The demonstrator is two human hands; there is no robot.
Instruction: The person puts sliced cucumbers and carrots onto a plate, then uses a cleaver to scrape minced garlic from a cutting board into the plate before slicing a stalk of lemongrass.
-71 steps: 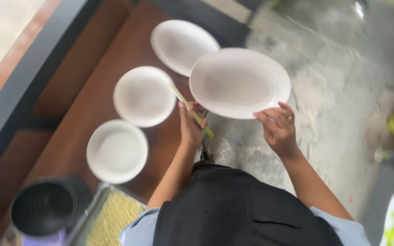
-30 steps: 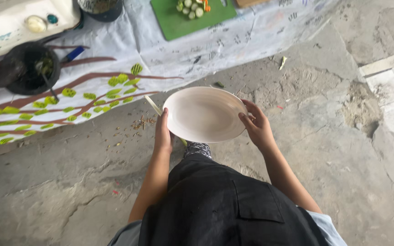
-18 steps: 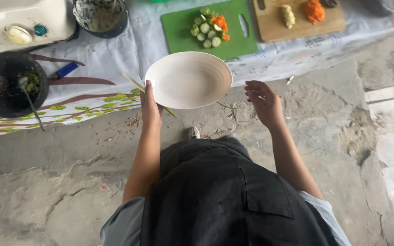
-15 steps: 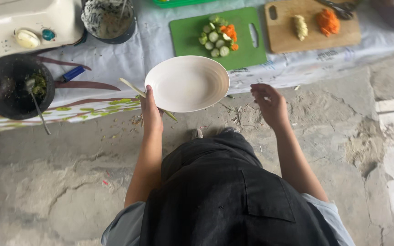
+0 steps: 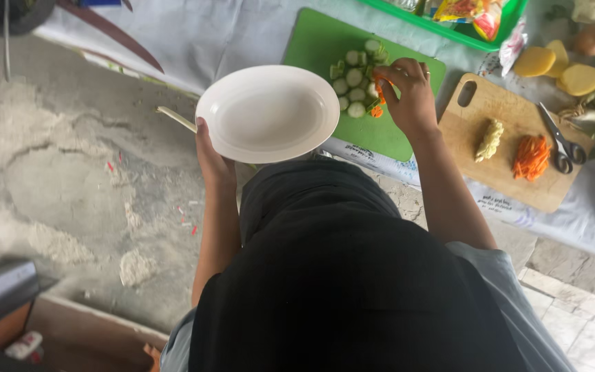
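Note:
My left hand (image 5: 213, 160) grips the near-left rim of an empty white oval plate (image 5: 268, 113) and also holds a pale stick-like utensil (image 5: 175, 119) that pokes out to the left. My right hand (image 5: 405, 94) reaches over the green cutting board (image 5: 318, 41), with its fingertips pinched on the orange carrot pieces (image 5: 378, 103) next to a pile of sliced cucumber rounds (image 5: 353, 80). The plate hovers beside the board's left half, above the ground.
A wooden cutting board (image 5: 503, 140) at the right carries shredded carrot (image 5: 531, 157), a pale grated heap (image 5: 489, 140) and scissors (image 5: 561, 144). Cut potatoes (image 5: 559, 67) and a green tray (image 5: 472, 29) lie beyond on a white cloth (image 5: 218, 33). Cracked concrete floor (image 5: 63, 179) spreads left.
I turned away from the plates on the wooden shelf toward the cloth on the ground. My right hand let go of the plate and moved onto the vegetables on the green board.

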